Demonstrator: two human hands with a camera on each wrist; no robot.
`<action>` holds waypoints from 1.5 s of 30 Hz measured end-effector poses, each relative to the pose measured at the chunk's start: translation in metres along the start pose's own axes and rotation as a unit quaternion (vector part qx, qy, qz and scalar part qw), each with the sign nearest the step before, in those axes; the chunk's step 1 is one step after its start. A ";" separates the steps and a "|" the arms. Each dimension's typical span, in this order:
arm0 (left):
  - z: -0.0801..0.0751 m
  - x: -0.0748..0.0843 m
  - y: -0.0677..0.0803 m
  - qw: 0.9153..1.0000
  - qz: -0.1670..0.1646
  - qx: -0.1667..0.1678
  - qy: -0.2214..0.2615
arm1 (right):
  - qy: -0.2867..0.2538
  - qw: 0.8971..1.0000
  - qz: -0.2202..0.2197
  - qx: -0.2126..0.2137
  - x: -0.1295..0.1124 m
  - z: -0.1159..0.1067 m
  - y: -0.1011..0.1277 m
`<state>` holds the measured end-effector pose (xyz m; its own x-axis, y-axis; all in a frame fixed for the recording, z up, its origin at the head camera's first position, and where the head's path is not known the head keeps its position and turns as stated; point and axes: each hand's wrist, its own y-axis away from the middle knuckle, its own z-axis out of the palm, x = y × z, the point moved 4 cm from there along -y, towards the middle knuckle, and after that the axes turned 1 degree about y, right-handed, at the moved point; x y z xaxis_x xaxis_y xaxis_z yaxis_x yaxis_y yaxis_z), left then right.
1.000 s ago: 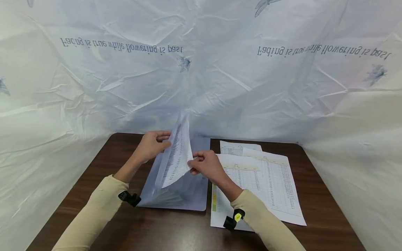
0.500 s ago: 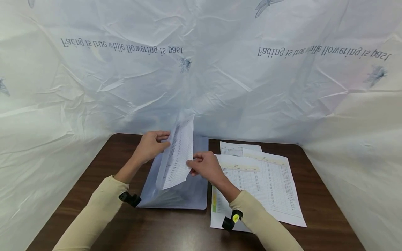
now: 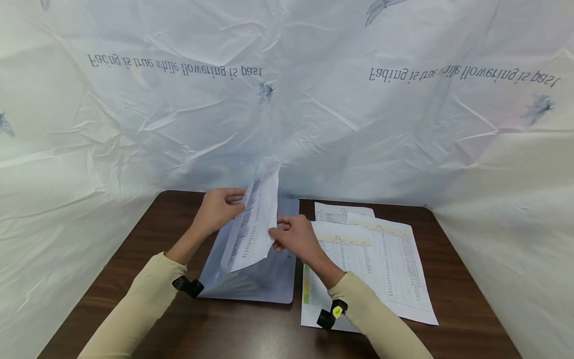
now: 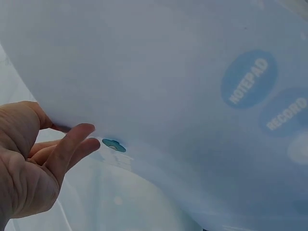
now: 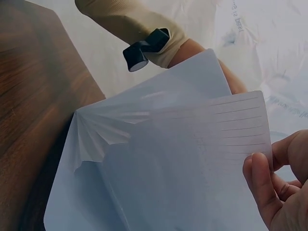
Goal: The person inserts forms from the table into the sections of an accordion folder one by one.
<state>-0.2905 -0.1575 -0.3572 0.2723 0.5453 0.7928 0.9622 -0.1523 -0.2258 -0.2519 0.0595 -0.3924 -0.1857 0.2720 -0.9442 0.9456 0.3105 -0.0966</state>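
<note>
A translucent blue plastic document folder [image 3: 273,284] lies on the table, its upper cover raised. My left hand [image 3: 219,207] pinches the raised cover near its edge between thumb and fingers. In the left wrist view, the cover [image 4: 144,72] bears pale labels reading "NOTEPAD" and "RECORD", and a teal snap button [image 4: 114,145] sits close to the fingertips. A printed paper sheet [image 3: 256,219] stands tilted within the opened folder, against the cover. Its right edge is pinched by my right hand [image 3: 296,237]. The right wrist view shows ruled lines on the sheet [image 5: 240,125].
Several printed sheets [image 3: 381,264] overlap on the right of the dark wooden table [image 3: 466,299], beneath the right forearm. White plastic sheeting [image 3: 287,124] with flower prints and lettering hangs behind the table and along both sides.
The printed sheet has straightened, and its upper corner has moved right, away from the cover. Both hands keep their grips with only slight shifts.
</note>
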 end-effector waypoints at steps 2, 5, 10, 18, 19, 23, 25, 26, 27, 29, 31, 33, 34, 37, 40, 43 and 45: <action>0.000 -0.001 0.000 1.000 0.003 0.002 -0.001 | -0.004 1.000 0.002 -0.001 -0.001 -0.001 0.001; 0.000 -0.002 0.000 1.000 0.003 0.002 0.000 | -0.013 1.000 0.003 -0.005 -0.002 -0.002 0.002; 0.000 -0.003 -0.001 1.000 -0.004 0.001 0.015 | -0.022 1.000 -0.004 -0.016 -0.003 -0.001 0.002; -0.001 -0.003 0.000 1.000 -0.012 -0.001 0.018 | -0.019 1.000 0.004 -0.021 0.003 0.004 -0.005; -0.001 -0.003 0.000 1.000 -0.012 -0.002 0.019 | -0.015 1.000 0.005 -0.023 0.004 0.005 -0.006; -0.001 -0.002 0.001 1.000 -0.010 -0.004 0.024 | 0.006 0.999 -0.004 -0.032 0.005 0.010 -0.009; -0.001 -0.003 0.000 1.000 -0.007 -0.006 0.027 | 0.014 0.999 -0.009 -0.035 0.005 0.012 -0.010; -0.001 -0.003 0.000 1.000 -0.008 -0.005 0.028 | 0.019 0.999 -0.011 -0.036 0.004 0.013 -0.010; -0.001 -0.003 0.000 1.000 -0.009 -0.005 0.028 | 0.023 0.999 -0.012 -0.036 0.004 0.013 -0.010; -0.002 -0.003 0.001 1.000 -0.010 -0.005 0.027 | 0.031 0.999 -0.014 -0.037 0.003 0.014 -0.010; -0.002 -0.003 0.001 1.000 -0.012 -0.003 0.023 | 0.034 0.999 -0.014 -0.038 0.002 0.013 -0.009; -0.002 -0.004 0.001 1.000 -0.012 -0.002 0.020 | 0.026 0.999 -0.007 -0.038 0.001 0.010 -0.008; -0.002 -0.004 0.001 1.000 -0.011 -0.002 0.019 | 0.021 0.999 -0.004 -0.037 0.000 0.009 -0.008; -0.002 -0.003 0.000 1.000 -0.011 -0.003 0.020 | 0.001 0.999 0.009 -0.034 -0.001 0.007 -0.008; -0.002 -0.003 0.000 1.000 -0.013 -0.005 0.024 | -0.001 0.999 0.011 -0.042 0.000 0.007 -0.010; -0.002 -0.004 0.000 0.999 -0.016 -0.009 0.030 | 0.008 0.998 0.013 -0.056 0.001 0.010 -0.011; -0.002 -0.004 0.000 0.999 -0.015 -0.012 0.035 | 0.017 0.998 0.012 -0.061 0.002 0.012 -0.012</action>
<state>-0.2916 -0.1612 -0.3593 0.2412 0.4907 0.8373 0.9697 -0.1563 -0.1877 -0.2603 0.0451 -0.3968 -0.1740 0.3102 -0.9346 0.9105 0.4122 -0.0327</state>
